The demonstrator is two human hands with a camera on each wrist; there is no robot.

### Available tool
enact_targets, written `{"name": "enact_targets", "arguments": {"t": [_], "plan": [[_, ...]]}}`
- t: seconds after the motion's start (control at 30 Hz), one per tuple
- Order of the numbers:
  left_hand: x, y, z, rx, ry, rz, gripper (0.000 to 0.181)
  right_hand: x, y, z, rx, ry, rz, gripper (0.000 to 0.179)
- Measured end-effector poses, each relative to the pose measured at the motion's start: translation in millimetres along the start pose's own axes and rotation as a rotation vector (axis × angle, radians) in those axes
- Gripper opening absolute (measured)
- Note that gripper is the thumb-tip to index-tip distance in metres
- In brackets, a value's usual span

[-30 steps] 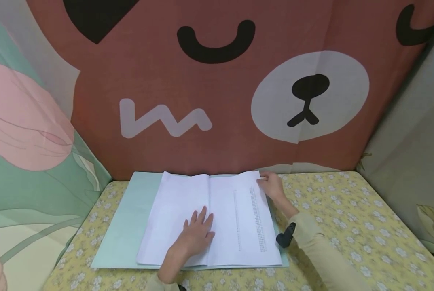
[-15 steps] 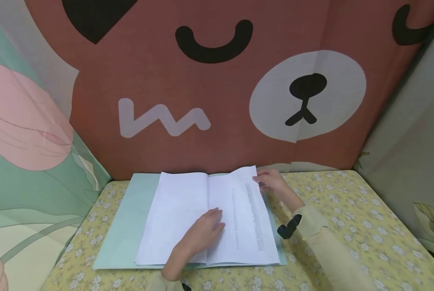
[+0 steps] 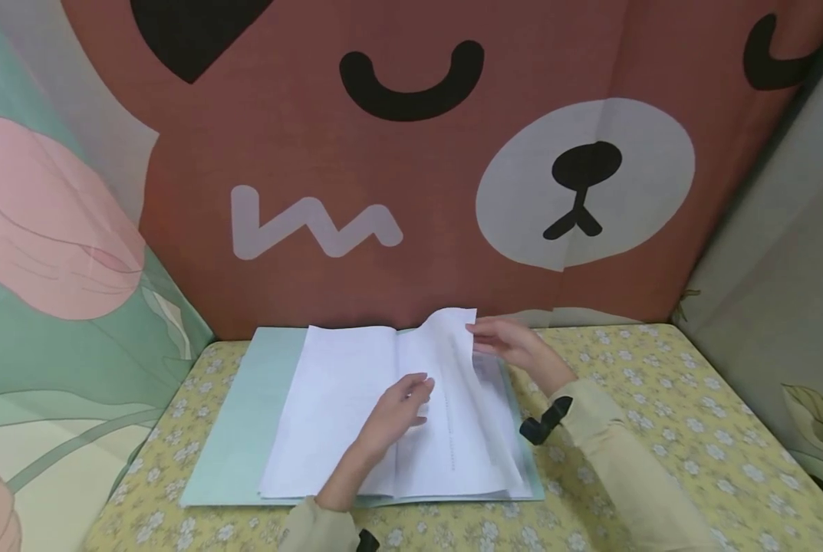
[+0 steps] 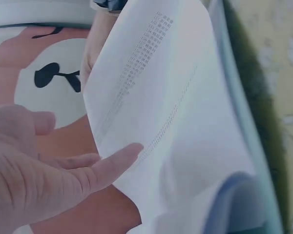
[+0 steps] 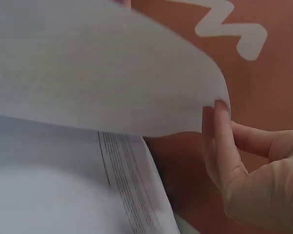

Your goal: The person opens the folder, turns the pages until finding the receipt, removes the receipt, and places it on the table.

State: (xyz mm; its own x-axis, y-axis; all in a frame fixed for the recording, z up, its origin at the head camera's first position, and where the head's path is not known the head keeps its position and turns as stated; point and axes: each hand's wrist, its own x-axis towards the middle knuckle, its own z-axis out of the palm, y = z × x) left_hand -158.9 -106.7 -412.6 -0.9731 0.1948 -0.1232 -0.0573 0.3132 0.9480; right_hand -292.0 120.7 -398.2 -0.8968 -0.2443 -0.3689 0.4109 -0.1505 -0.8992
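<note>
A stapled-looking stack of white paper lies spread on a pale green folder [image 3: 225, 437], with a blank left side [image 3: 335, 406]. My right hand [image 3: 518, 345] pinches the far right corner of the top right page [image 3: 446, 345], which bows up off the sheets below. In the right wrist view, fingers and thumb stand on either side of the page edge, and a printed sheet [image 5: 132, 180] shows underneath. My left hand [image 3: 392, 418] hovers over the middle fold with fingers loosely bent, holding nothing. In the left wrist view its thumb overlaps columns of small print on the page [image 4: 151, 97].
A yellow floral cloth [image 3: 632, 429] covers the table. Behind it hangs a brown curtain [image 3: 301, 291] with a bear's face, close to the folder's far edge. Patterned fabric [image 3: 80, 360] hangs on the left, and a pale drape [image 3: 784, 291] on the right.
My right hand has lifted the page corner and drawn it leftward, curling the page and baring the sheet below. My left hand has risen off the left page and moved toward the fold.
</note>
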Motion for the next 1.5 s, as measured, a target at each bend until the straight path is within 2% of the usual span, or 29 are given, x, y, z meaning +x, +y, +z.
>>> {"name": "enact_targets", "arguments": {"t": [0.1, 0.2, 0.37, 0.53, 0.7, 0.9, 1.03, 1.23, 1.4, 1.5], "plan": [[-1.1, 8.4, -6.5, -0.122, -0.005, -0.024, 0.071, -3.6, -6, 12, 0.094, -0.025, 0.033, 0.06], [-2.9, 16.3, -14.4, -0.185, -0.022, -0.03, 0.076, -8.2, -12, 26, 0.133, -0.048, 0.033, 0.06], [-5.6, 24.8, -28.8, -0.231, -0.049, -0.034, 0.075, -13.3, -21, 50, 0.142, -0.101, -0.021, 0.057], [-9.6, 34.5, -42.6, -0.241, -0.023, -0.026, 0.067, -12.7, -25, 70, 0.137, -0.127, -0.049, 0.055], [-16.0, 40.8, -50.3, -0.183, 0.027, -0.025, 0.067, -9.5, -23, 89, 0.125, -0.111, -0.051, 0.053], [-22.1, 41.6, -52.9, -0.162, 0.048, -0.068, 0.064, -6.5, -18, 112, 0.116, -0.088, -0.055, 0.047], [-22.7, 37.7, -53.5, -0.145, 0.069, -0.047, 0.056, -1.4, -11, 121, 0.122, -0.072, -0.059, 0.046], [-22.5, 33.1, -55.5, -0.062, 0.088, -0.024, 0.057, 2.2, -5, 133, 0.173, -0.062, -0.054, 0.045], [-25.6, 31.0, -68.4, 0.024, 0.161, 0.008, 0.057, 0.4, -7, 143, 0.188, -0.103, -0.068, 0.047], [-28.1, 28.2, -80.7, 0.115, 0.222, -0.023, 0.054, -0.1, -8, 146, 0.168, -0.128, -0.083, 0.04]]}}
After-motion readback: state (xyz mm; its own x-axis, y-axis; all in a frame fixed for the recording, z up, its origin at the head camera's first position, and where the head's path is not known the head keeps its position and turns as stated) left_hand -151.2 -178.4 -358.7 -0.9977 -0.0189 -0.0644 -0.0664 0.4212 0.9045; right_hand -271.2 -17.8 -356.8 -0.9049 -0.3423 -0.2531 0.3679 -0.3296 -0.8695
